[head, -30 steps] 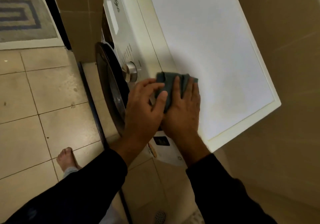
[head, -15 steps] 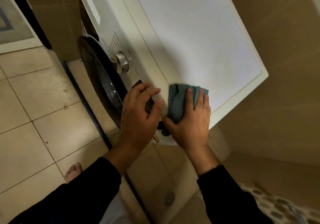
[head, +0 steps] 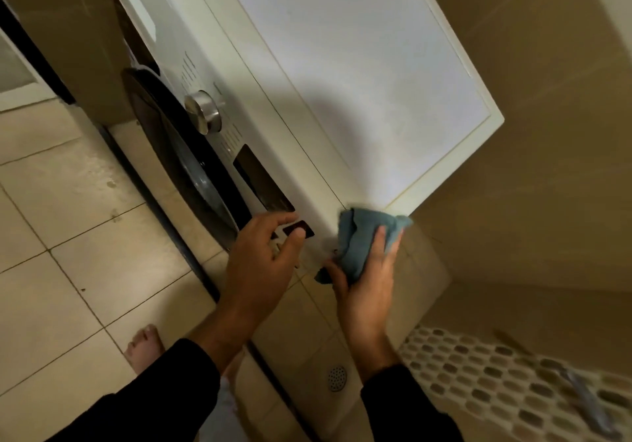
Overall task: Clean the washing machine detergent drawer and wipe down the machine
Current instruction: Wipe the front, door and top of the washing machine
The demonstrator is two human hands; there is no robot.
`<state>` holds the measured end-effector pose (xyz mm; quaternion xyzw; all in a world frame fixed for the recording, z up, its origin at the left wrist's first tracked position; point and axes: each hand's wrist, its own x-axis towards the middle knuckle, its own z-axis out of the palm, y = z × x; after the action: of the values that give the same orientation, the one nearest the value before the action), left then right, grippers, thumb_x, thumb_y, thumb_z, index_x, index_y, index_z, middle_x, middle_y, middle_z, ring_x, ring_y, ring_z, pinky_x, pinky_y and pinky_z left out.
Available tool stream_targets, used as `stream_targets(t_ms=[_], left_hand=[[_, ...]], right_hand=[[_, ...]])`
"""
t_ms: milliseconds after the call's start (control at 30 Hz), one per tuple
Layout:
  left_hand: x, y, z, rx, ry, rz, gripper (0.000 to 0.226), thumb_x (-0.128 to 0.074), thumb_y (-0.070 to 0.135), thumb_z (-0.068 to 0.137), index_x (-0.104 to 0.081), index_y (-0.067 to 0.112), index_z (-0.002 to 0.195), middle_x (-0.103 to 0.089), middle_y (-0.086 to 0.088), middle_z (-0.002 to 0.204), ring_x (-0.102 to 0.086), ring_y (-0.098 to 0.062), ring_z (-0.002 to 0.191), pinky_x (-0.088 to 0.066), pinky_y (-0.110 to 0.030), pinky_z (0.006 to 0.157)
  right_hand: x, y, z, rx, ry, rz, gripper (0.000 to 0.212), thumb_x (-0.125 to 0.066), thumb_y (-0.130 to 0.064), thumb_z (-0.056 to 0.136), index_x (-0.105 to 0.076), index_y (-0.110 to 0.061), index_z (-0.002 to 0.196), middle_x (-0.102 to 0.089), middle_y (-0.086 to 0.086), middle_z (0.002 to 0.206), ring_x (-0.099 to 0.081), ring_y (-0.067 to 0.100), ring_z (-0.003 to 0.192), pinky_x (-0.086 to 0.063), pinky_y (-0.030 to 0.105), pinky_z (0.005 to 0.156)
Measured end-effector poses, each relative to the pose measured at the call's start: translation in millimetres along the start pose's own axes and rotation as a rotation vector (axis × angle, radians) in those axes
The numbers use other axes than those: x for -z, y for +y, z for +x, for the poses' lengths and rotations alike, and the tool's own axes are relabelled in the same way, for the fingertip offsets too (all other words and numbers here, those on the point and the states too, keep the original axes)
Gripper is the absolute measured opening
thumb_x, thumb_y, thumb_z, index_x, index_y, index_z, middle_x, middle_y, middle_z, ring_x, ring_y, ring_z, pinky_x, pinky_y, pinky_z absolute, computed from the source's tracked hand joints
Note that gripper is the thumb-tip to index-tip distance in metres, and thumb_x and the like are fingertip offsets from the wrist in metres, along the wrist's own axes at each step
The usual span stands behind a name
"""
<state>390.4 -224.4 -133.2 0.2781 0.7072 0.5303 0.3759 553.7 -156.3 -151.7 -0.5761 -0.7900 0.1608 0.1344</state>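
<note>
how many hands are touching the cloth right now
1. The right hand holds the blue cloth at the near right corner of the washing machine. The left hand hovers open beside it near the control panel, not on the cloth.

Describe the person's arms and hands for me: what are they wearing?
Both arms are in long, plain black sleeves, left and right, ending at the wrists. The left hand and right hand are bare: no gloves, and no watch, rings or markings that I can see.
</note>
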Motion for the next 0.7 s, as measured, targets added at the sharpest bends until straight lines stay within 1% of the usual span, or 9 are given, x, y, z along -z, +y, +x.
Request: stream_targets(t_ms=[67, 133, 200, 267, 333, 433, 500, 600, 700], left_hand=[[-7, -5, -8, 0.08, -0.024, -0.042, 0.018, -0.056, 0.034, 0.095, -0.057, 0.031, 0.113, -0.057, 0.014, 0.108, -0.058, -0.005, 0.094, -0.047, -0.019, 0.074], [-18, -9, -14, 0.157, -0.067, -0.075, 0.022, -0.053, 0.038, 0.095, -0.057, 0.03, 0.115, -0.06, 0.007, 0.113, -0.06, -0.007, 0.099, -0.049, -0.019, 0.075], [-27, -10, -19, 0.212, -0.076, -0.127, 0.028, -0.049, 0.048, 0.092, -0.057, 0.03, 0.112, -0.063, 0.007, 0.112, -0.061, -0.008, 0.102, -0.051, -0.024, 0.08], [-32, -9, -21, 0.243, -0.045, -0.178, 0.037, -0.041, 0.058, 0.086, -0.057, 0.032, 0.106, -0.064, 0.009, 0.107, -0.062, -0.009, 0.1, -0.053, -0.029, 0.081], [-33, -11, -22, 0.251, -0.02, -0.197, 0.038, -0.038, 0.061, 0.084, -0.057, 0.035, 0.104, -0.065, 0.011, 0.104, -0.063, -0.008, 0.099, -0.053, -0.031, 0.082], [-34, -16, -20, 0.291, -0.028, -0.233, 0.03, -0.037, 0.056, 0.091, -0.057, 0.035, 0.098, -0.067, 0.006, 0.1, -0.065, -0.01, 0.094, -0.055, -0.032, 0.079], [-34, -16, -19, 0.337, -0.022, -0.274, 0.027, -0.037, 0.051, 0.096, -0.057, 0.033, 0.092, -0.067, 0.001, 0.096, -0.065, -0.012, 0.088, -0.054, -0.029, 0.074], [-29, -24, -15, 0.397, 0.037, -0.27, 0.042, -0.03, 0.065, 0.086, -0.057, 0.032, 0.09, -0.067, -0.002, 0.097, -0.065, -0.017, 0.092, -0.053, -0.035, 0.08], [-19, -29, -8, 0.466, 0.096, -0.357, 0.046, -0.026, 0.064, 0.089, -0.055, 0.028, 0.088, -0.064, -0.002, 0.095, -0.063, -0.018, 0.091, -0.047, -0.027, 0.074]], right_hand=[[-16, -4, -11, -0.164, 0.011, 0.282, 0.1, -0.068, -0.036, 0.085, 0.006, -0.05, 0.151, -0.012, -0.001, 0.161, -0.041, 0.035, 0.136, -0.048, 0.055, 0.098], [-27, -19, -14, -0.144, 0.115, 0.33, 0.088, -0.058, -0.028, 0.09, 0.0, -0.05, 0.151, -0.011, 0.006, 0.161, -0.033, 0.033, 0.142, -0.048, 0.046, 0.103], [-31, -30, -9, 0.011, 0.24, 0.161, 0.072, -0.055, -0.027, 0.092, -0.017, -0.031, 0.154, -0.004, 0.014, 0.162, -0.01, 0.032, 0.149, -0.032, 0.047, 0.114], [-28, -27, -1, 0.208, 0.298, -0.001, 0.063, -0.056, -0.027, 0.092, -0.031, -0.018, 0.149, -0.014, 0.019, 0.159, -0.003, 0.037, 0.149, -0.025, 0.058, 0.115], [-22, -9, 8, 0.412, 0.261, -0.136, 0.063, -0.061, -0.027, 0.091, -0.032, -0.018, 0.146, -0.017, 0.015, 0.158, -0.003, 0.036, 0.149, -0.021, 0.061, 0.115], [-8, 23, 21, 0.792, 0.217, -0.283, 0.064, -0.07, -0.028, 0.09, -0.035, -0.026, 0.144, -0.006, 0.005, 0.162, -0.004, 0.033, 0.15, -0.019, 0.056, 0.118], [-1, 32, 35, 0.965, 0.218, -0.374, 0.058, -0.07, -0.026, 0.091, -0.039, -0.027, 0.14, -0.003, 0.005, 0.164, -0.006, 0.033, 0.15, -0.018, 0.053, 0.119], [6, 33, 43, 1.087, 0.201, -0.538, 0.053, -0.059, -0.019, 0.098, -0.035, -0.027, 0.144, 0.002, 0.007, 0.164, -0.002, 0.034, 0.15, -0.01, 0.05, 0.121], [15, 30, 39, 1.146, 0.115, -0.754, 0.066, -0.053, -0.008, 0.097, -0.023, -0.026, 0.153, 0.005, 0.008, 0.164, 0.005, 0.035, 0.15, 0.0, 0.049, 0.122]])
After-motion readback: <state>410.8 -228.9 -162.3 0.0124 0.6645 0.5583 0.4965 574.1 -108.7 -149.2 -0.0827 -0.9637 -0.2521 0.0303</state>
